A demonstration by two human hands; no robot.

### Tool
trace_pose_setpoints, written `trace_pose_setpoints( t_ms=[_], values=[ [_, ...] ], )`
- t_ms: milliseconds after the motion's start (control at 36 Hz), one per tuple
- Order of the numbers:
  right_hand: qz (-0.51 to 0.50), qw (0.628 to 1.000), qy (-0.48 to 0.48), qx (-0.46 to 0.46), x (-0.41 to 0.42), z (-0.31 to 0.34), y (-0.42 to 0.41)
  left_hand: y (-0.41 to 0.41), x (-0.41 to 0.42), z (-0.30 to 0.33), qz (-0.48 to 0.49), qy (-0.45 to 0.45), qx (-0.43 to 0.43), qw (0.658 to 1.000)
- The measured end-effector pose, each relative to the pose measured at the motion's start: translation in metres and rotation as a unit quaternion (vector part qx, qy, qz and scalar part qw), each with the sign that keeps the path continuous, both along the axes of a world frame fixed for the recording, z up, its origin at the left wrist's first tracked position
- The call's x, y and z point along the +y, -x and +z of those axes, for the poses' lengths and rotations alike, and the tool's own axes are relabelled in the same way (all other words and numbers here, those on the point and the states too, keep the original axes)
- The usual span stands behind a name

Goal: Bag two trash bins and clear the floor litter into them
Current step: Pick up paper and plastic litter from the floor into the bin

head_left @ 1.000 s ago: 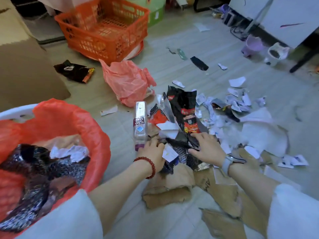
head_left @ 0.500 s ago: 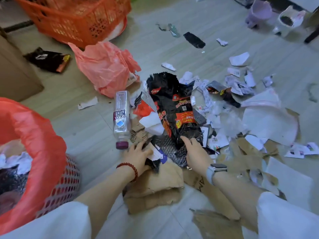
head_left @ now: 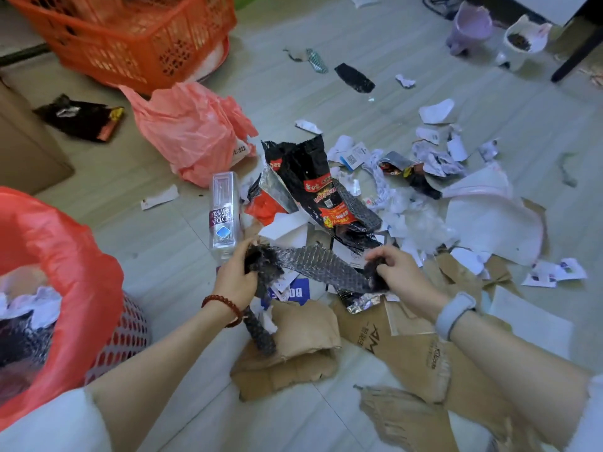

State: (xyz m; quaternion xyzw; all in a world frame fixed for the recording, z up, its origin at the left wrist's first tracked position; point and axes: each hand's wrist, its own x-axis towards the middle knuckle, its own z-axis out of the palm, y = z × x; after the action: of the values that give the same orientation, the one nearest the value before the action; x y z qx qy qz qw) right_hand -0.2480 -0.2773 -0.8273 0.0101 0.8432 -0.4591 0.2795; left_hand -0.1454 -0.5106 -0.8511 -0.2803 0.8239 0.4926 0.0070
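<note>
Black bubble wrap (head_left: 321, 264) stretched between both hands, left hand (head_left: 236, 278) fingers curled gripping one end, right hand (head_left: 396, 272) pinching the other

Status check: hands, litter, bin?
Left hand and right hand both grip a black bubble-wrap strip, lifted off the pile. Red-bagged bin at left, part full. Bottle lies beside left hand.

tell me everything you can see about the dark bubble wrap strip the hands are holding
The bubble wrap strip is dark grey with a shiny, bumpy surface of small cells. It stretches nearly level between both hands, raised a little over the litter pile. The left hand grips its bunched end, from which a tail hangs toward the brown paper. The right hand grips the other crumpled end.
</note>
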Motion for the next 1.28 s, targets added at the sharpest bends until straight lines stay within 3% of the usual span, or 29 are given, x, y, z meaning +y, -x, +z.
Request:
trace_pose_setpoints(
  t_ms=[56, 139, 194, 333, 444, 528, 694, 806, 861, 917, 1000, 1083, 1167, 1278],
  values=[
    [0.017, 1.0, -0.006, -0.017, -0.006, 0.0, -0.01, 0.007, 0.0, 0.001, 0.085, -0.082, -0.007, 0.993],
    [0.028, 0.998, 0.004, -0.056, -0.02, -0.002, -0.028, 0.015, -0.002, 0.013, 0.21, -0.265, -0.004, 0.941],
    [0.051, 0.997, -0.025, -0.048, -0.028, -0.002, -0.036, 0.016, -0.004, 0.018, 0.202, -0.318, 0.006, 0.926],
    [0.027, 0.998, -0.006, -0.063, -0.046, 0.006, -0.04, 0.009, -0.006, 0.015, 0.021, -0.207, 0.013, 0.978],
    [-0.078, 0.974, 0.125, -0.172, -0.058, 0.014, -0.04, 0.001, 0.004, 0.015, -0.081, -0.126, -0.02, 0.989],
    [-0.088, 0.96, 0.182, -0.196, -0.064, 0.018, -0.044, -0.003, 0.01, 0.011, -0.124, -0.075, -0.049, 0.988],
    [0.016, 0.99, 0.107, -0.091, -0.069, 0.022, -0.046, -0.003, 0.018, 0.004, -0.161, -0.064, -0.023, 0.985],
    [0.086, 0.994, 0.054, 0.031, -0.067, 0.022, -0.038, -0.003, 0.021, 0.002, -0.169, 0.025, -0.011, 0.985],
    [0.118, 0.976, -0.04, 0.18, -0.063, 0.015, -0.025, -0.004, 0.019, 0.0, -0.15, 0.062, -0.013, 0.987],
    [0.156, 0.935, -0.162, 0.274, -0.058, 0.005, -0.01, -0.005, 0.013, -0.003, -0.128, 0.087, -0.019, 0.988],
    [0.209, 0.89, -0.309, 0.263, -0.057, -0.012, 0.007, -0.006, 0.001, -0.004, -0.097, 0.116, -0.019, 0.988],
    [0.232, 0.859, -0.389, 0.238, -0.059, -0.025, 0.017, -0.006, -0.006, 0.0, -0.065, 0.111, -0.013, 0.992],
    [0.227, 0.844, -0.394, 0.285, -0.061, -0.023, 0.019, -0.004, -0.01, 0.009, -0.022, 0.106, -0.026, 0.994],
    [0.211, 0.862, -0.309, 0.342, -0.06, 0.001, 0.014, 0.003, -0.015, 0.019, 0.044, 0.058, 0.006, 0.997]
  ],
)
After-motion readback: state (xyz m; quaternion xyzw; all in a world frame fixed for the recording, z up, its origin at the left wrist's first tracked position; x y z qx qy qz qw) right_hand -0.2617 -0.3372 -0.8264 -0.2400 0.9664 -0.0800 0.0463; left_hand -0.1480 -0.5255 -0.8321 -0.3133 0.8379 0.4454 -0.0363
